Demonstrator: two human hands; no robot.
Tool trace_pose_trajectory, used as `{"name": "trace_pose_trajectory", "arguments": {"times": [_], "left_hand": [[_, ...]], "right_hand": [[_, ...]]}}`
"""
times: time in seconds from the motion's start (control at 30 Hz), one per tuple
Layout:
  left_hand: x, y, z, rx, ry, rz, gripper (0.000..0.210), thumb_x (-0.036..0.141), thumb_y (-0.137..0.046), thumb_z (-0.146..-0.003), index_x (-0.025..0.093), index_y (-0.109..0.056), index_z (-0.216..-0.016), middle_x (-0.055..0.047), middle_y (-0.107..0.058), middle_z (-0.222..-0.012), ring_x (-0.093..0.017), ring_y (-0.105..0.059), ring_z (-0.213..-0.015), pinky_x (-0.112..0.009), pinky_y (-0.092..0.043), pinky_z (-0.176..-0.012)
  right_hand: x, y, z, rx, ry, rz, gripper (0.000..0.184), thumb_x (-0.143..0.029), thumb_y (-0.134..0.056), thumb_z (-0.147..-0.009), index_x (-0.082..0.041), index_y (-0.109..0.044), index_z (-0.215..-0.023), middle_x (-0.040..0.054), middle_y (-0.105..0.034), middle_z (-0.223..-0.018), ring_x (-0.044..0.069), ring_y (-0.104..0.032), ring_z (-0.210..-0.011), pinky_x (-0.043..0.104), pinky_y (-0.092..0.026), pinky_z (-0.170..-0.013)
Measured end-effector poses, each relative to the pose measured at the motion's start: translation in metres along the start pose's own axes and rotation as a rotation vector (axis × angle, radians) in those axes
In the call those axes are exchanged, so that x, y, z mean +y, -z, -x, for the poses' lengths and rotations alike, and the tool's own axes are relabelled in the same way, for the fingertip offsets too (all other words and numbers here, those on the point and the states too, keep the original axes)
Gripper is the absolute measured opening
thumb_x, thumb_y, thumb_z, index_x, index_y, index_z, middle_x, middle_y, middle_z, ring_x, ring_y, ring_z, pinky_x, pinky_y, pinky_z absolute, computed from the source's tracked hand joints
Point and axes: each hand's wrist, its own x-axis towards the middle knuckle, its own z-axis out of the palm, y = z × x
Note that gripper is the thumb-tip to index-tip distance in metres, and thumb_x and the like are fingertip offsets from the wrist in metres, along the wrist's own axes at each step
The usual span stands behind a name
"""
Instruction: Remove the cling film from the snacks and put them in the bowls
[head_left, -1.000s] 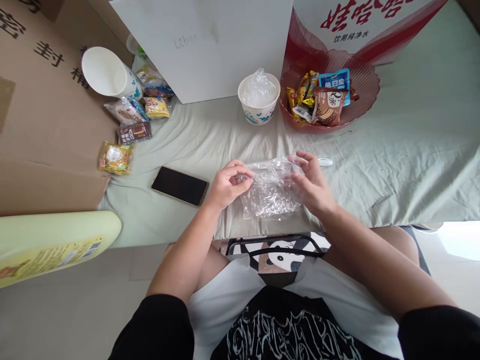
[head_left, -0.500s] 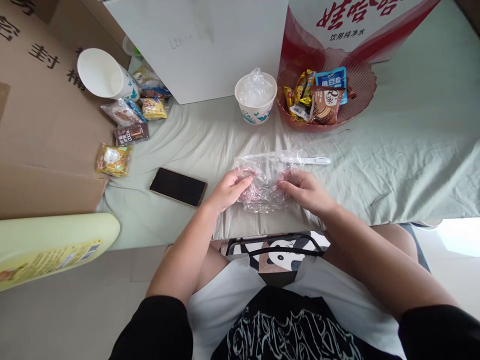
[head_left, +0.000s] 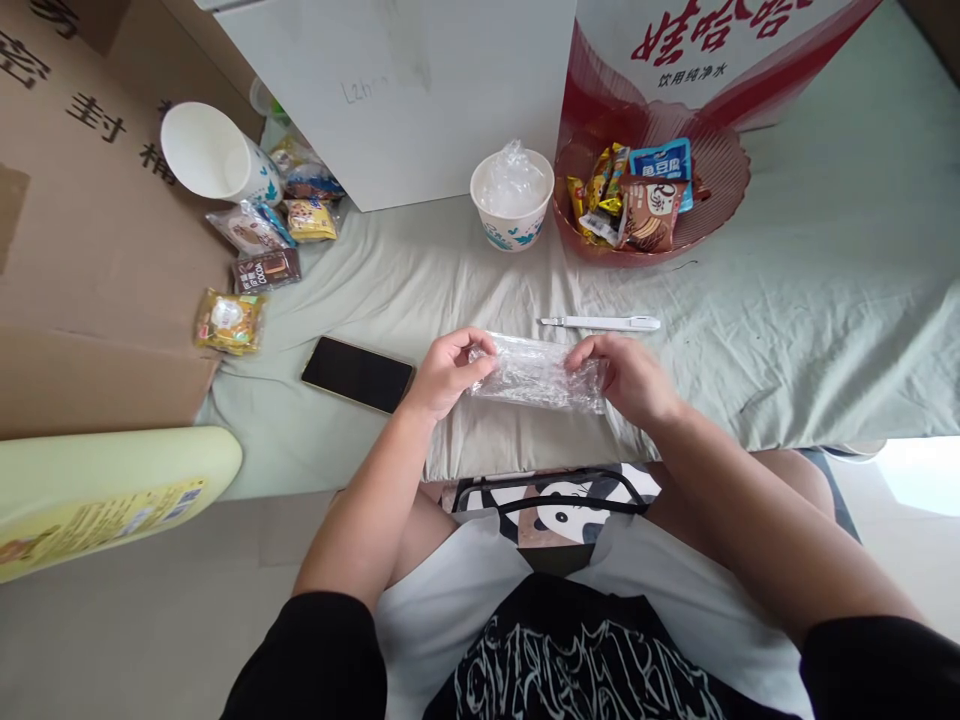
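Folded the plastic (head_left: pixel 529 375) narrower than before, baring cutter (head_left: pixel 611 324) just beyond right hand (head_left: pixel 634 380). Pinching either side with left hand (head_left: pixel 441 376) and right.

Setting: probably a home; the view covers little beyond the tabletop, so which room cannot be told. Evidence: wrinkled pale green cloth (head_left: pixel 817 310) over the work surface, more household than bench. Red scalloped bowl (head_left: pixel 724 185) with wrapped snacks (head_left: pixel 651 212); further snack packets (head_left: pixel 231 320) near a paper cup (head_left: pixel 206 155) at left. Phone (head_left: pixel 357 374) lying on the cloth. Cardboard box (head_left: pixel 112 260) and drinking-water carton (head_left: pixel 619 65) standing as ordinary household goods. Clothing casual: black short-sleeved top (head_left: pixel 577 610), light shorts (head_left: pixel 454 595). Floor (head_left: pixel 180 620) pale, smooth.
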Motion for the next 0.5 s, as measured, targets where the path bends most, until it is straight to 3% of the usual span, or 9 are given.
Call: {"name": "trace_pose_trajectory", "arguments": {"times": [0.07, 0.17, 0.23, 0.33, 0.43, 0.5], "left_hand": [[-0.0026, 0.0005, 0.0002, 0.017, 0.025, -0.009, 0.027, 0.029, -0.084, -0.065, 0.019, -0.065, -0.080, 0.002, -0.063, -0.075, -0.009, -0.058, -0.062, -0.023, -0.045, -0.058], [-0.0054, 0.0011, -0.0012, 0.054, 0.035, 0.012, 0.032, 0.030, -0.084, -0.067, 0.020, -0.061, -0.087, 0.002, -0.065, -0.081, -0.010, -0.064, -0.064, -0.023, -0.050, -0.062], [-0.0067, 0.0008, -0.0027, 0.092, -0.005, 0.022, 0.037, 0.029, -0.085, -0.066, 0.020, -0.060, -0.092, 0.001, -0.065, -0.090, -0.010, -0.066, -0.068, -0.023, -0.053, -0.063], [-0.0070, -0.0007, -0.0031, 0.116, -0.054, 0.028, 0.041, 0.028, -0.086, -0.065, 0.021, -0.060, -0.097, 0.002, -0.062, -0.097, -0.009, -0.068, -0.070, -0.022, -0.055, -0.064], [-0.0053, -0.0028, 0.0004, 0.053, -0.055, 0.012, 0.042, 0.025, -0.085, -0.066, 0.021, -0.061, -0.101, 0.002, -0.062, -0.095, -0.009, -0.066, -0.068, -0.022, -0.055, -0.065], [-0.0038, -0.0044, 0.0040, -0.036, -0.039, -0.023, 0.042, 0.022, -0.085, -0.067, 0.021, -0.063, -0.103, 0.002, -0.064, -0.092, -0.009, -0.065, -0.069, -0.022, -0.055, -0.066]], "right_hand": [[0.0017, -0.0005, -0.0008, 0.042, -0.018, 0.113, 0.031, -0.048, -0.077, -0.078, -0.022, -0.062, -0.085, -0.0026, -0.052, -0.064, 0.011, -0.043, -0.054, 0.028, -0.035, -0.052], [0.0023, -0.0026, -0.0016, 0.060, -0.037, 0.058, 0.051, -0.035, -0.084, -0.069, -0.025, -0.056, -0.111, -0.0084, -0.052, -0.066, 0.010, -0.044, -0.055, 0.025, -0.037, -0.054], [0.0034, -0.0035, -0.0027, 0.060, -0.042, -0.014, 0.056, -0.035, -0.084, -0.070, -0.024, -0.055, -0.117, -0.0069, -0.056, -0.071, 0.011, -0.051, -0.061, 0.026, -0.043, -0.060], [0.0077, -0.0020, -0.0053, 0.112, 0.014, -0.074, 0.046, -0.036, -0.083, -0.074, -0.023, -0.061, -0.112, -0.0010, -0.064, -0.085, 0.014, -0.061, -0.077, 0.028, -0.051, -0.071], [0.0099, 0.0024, -0.0072, 0.171, 0.126, -0.157, 0.043, -0.042, -0.080, -0.078, -0.026, -0.063, -0.114, 0.0042, -0.069, -0.111, 0.018, -0.066, -0.103, 0.032, -0.054, -0.088], [0.0074, 0.0043, -0.0063, 0.061, 0.110, -0.159, 0.046, -0.046, -0.079, -0.080, -0.026, -0.062, -0.117, 0.0061, -0.071, -0.116, 0.020, -0.067, -0.105, 0.034, -0.055, -0.089]]}}
